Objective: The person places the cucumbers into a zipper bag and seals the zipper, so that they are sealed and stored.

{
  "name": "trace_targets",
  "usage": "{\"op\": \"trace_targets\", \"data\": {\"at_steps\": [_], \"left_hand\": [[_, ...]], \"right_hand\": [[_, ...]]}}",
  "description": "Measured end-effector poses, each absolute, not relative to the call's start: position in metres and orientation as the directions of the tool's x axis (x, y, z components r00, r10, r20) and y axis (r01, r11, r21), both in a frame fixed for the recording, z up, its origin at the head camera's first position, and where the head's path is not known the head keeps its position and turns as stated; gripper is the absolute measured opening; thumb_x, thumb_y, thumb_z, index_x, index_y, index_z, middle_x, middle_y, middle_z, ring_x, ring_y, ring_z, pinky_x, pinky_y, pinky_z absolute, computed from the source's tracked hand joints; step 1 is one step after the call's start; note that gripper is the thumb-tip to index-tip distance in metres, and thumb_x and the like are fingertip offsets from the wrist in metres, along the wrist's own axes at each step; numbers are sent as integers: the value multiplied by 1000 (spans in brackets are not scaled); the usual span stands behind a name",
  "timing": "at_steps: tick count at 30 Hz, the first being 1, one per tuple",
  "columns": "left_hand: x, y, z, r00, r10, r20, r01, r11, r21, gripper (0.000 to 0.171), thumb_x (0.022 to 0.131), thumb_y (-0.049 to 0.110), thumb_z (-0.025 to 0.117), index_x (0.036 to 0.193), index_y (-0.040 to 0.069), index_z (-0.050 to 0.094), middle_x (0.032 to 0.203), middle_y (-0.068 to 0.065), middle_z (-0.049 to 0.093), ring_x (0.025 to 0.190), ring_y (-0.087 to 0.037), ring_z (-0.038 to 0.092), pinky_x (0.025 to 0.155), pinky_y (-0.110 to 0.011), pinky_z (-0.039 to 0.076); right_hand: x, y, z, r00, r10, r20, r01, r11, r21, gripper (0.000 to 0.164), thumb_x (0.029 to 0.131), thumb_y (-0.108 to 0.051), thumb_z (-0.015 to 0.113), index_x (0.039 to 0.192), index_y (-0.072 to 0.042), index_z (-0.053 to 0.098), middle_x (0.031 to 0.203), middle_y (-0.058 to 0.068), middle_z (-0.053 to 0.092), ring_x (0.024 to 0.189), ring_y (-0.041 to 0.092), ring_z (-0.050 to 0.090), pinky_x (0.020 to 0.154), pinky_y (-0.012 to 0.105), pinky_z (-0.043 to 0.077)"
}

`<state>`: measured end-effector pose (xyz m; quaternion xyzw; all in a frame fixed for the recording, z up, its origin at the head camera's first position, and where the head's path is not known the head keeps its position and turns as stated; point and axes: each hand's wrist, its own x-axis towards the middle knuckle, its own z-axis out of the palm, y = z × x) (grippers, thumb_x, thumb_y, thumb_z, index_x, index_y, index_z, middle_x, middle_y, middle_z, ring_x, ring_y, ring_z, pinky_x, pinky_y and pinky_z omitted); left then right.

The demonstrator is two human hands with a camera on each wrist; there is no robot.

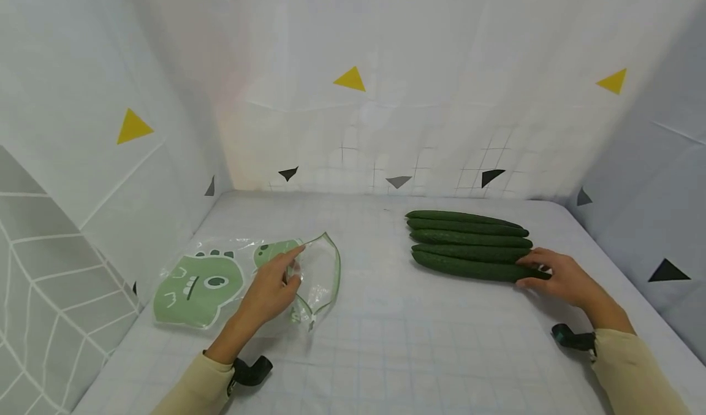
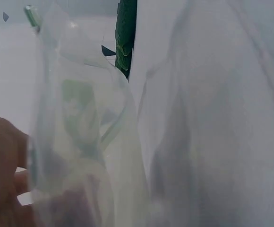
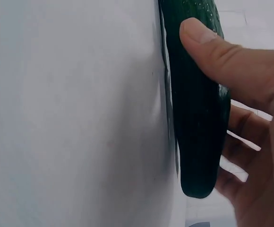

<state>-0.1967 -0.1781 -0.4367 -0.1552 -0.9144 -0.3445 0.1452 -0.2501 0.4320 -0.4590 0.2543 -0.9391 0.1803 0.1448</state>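
A clear zip bag (image 1: 198, 292) with a green cartoon dinosaur print lies on the left of the table. Its green-edged mouth stands raised and gapes to the right. At that mouth my left hand (image 1: 273, 286) holds the bag's film, index finger and thumb spread apart; in the left wrist view the film (image 2: 80, 156) hides part of the fingers. Several long dark green cucumbers lie side by side at the right. With thumb on the near side and fingers on the far side, my right hand (image 1: 562, 277) grips the right end of the nearest cucumber (image 1: 469, 266), also large in the right wrist view (image 3: 198, 127).
The white table (image 1: 386, 354) has a faint grid. White cloth walls with yellow triangles (image 1: 350, 79) and dark triangles enclose it at the back and sides. A grey panel with white web lines (image 1: 44, 280) hangs at the left. Both wrists carry small black cameras (image 1: 250, 371).
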Motion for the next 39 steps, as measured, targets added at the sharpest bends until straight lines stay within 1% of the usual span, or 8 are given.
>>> {"op": "trace_targets", "data": {"at_steps": [3, 9, 15, 17, 25, 31, 33, 39], "left_hand": [[-196, -178, -436, -901, 189, 391, 401, 705, 585, 56, 90, 3, 64, 146, 8, 61, 106, -8, 67, 72, -13, 54, 59, -31, 48], [-196, -177, -434, -889, 198, 413, 423, 705, 570, 57, 89, 1, 64, 145, 6, 62, 108, -11, 68, 70, -11, 54, 58, -29, 48], [-196, -176, -434, -879, 197, 434, 432, 714, 551, 58, 88, 1, 64, 145, 7, 62, 109, -11, 68, 70, -12, 53, 58, -30, 46], [-196, -176, -435, -876, 198, 439, 436, 714, 547, 58, 87, 0, 65, 145, 6, 62, 108, -11, 68, 70, -12, 53, 58, -30, 46], [-196, -175, -436, -878, 198, 435, 430, 725, 538, 58, 88, 1, 65, 145, 6, 61, 108, -11, 68, 71, -11, 52, 59, -30, 46], [-196, -175, -436, -878, 196, 437, 430, 725, 537, 56, 89, 1, 64, 145, 5, 61, 108, -12, 68, 70, -12, 52, 59, -31, 46], [-196, -174, -436, -877, 197, 437, 431, 724, 538, 56, 90, 1, 63, 145, 4, 60, 108, -12, 68, 70, -12, 52, 59, -31, 46], [-194, -174, -436, -883, 190, 430, 420, 729, 541, 55, 90, 1, 63, 145, 3, 60, 108, -11, 67, 71, -12, 52, 61, -31, 47]], "right_hand": [[-247, 430, -458, -825, -442, 351, -542, 794, -275, 38, 80, -23, 92, 111, -7, 76, 106, 1, 66, 92, 19, 62, 75, 30, 52], [-242, 431, -457, -860, -402, 315, -498, 797, -342, 37, 89, -22, 85, 121, -8, 74, 120, 18, 71, 110, 37, 63, 82, 24, 47], [-239, 420, -458, -860, -363, 360, -494, 770, -404, 32, 90, -17, 84, 120, -9, 75, 119, 13, 71, 111, 0, 54, 86, 11, 38], [-238, 412, -457, -856, -363, 367, -501, 755, -423, 33, 90, -16, 84, 120, -8, 75, 119, 13, 72, 112, -3, 53, 87, 11, 38], [-239, 373, -444, -848, -383, 366, -518, 744, -421, 35, 93, -17, 81, 126, -7, 73, 123, 16, 70, 105, 18, 62, 80, 35, 52], [-241, 349, -438, -867, -358, 347, -492, 729, -475, 37, 96, -19, 79, 127, -1, 71, 125, 23, 68, 112, 41, 64, 83, 59, 53], [-242, 341, -436, -868, -355, 347, -490, 722, -488, 38, 96, -20, 79, 127, 0, 70, 125, 24, 68, 112, 44, 63, 84, 61, 52], [-248, 317, -432, -861, -362, 357, -503, 714, -488, 37, 95, -22, 79, 125, -2, 72, 123, 19, 70, 105, 36, 66, 81, 54, 52]]}}
